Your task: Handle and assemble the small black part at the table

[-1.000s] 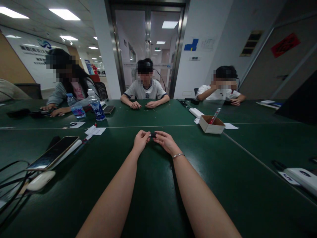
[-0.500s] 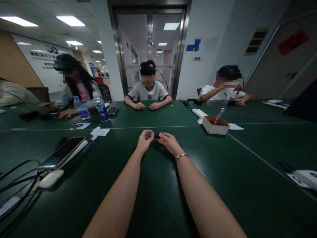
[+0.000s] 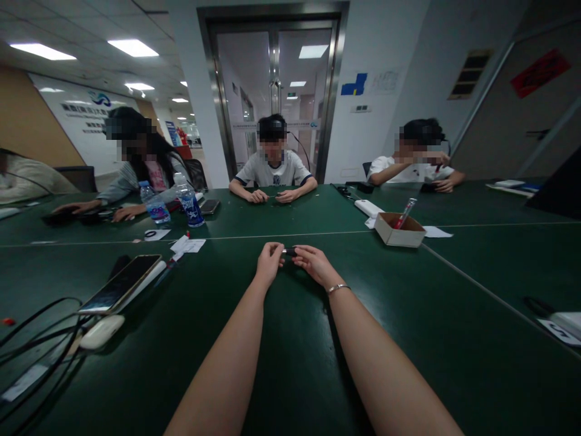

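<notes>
My left hand (image 3: 269,263) and my right hand (image 3: 315,264) meet over the middle of the dark green table (image 3: 290,339). Both pinch a small dark object (image 3: 288,251) between their fingertips, one hand at each end. It is too small to name. A thin bracelet (image 3: 339,288) circles my right wrist. Both forearms stretch out from the bottom of the view.
A phone (image 3: 118,283), a white device (image 3: 101,332) and black cables (image 3: 31,339) lie at left. Two water bottles (image 3: 189,207) stand further back. A small cardboard box (image 3: 400,229) holding a pen sits at right. Three people sit along the far side.
The view has drifted a little to the left, so everything sits slightly further right. My hands stay together, pinching the same small dark object.
</notes>
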The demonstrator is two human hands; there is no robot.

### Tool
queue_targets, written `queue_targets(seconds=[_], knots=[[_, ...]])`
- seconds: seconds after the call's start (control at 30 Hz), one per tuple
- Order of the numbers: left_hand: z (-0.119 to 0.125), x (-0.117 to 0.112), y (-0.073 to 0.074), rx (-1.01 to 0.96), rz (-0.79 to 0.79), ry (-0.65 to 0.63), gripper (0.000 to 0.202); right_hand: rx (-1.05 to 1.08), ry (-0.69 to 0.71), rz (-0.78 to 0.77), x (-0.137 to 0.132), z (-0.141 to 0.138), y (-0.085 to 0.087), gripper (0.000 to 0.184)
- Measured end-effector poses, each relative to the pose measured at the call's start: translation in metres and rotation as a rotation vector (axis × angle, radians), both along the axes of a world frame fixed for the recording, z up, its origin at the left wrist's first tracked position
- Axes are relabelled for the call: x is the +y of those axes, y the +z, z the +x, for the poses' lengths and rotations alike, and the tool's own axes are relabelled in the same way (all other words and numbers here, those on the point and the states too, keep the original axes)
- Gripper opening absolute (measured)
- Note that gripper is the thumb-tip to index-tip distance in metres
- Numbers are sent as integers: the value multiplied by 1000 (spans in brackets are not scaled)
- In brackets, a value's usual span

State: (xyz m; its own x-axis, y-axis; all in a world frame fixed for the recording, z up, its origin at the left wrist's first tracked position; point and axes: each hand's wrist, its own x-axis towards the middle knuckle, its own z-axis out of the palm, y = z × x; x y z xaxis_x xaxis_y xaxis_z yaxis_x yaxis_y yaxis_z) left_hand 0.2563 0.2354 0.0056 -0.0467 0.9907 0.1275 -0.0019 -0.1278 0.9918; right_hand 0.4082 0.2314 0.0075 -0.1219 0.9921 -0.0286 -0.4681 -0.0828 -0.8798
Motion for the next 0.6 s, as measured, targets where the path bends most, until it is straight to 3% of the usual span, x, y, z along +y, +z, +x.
queue_targets(seconds=[0.6], knots=[[3, 0, 1, 33, -35, -4, 19, 2, 1, 5, -1, 0, 1, 24]])
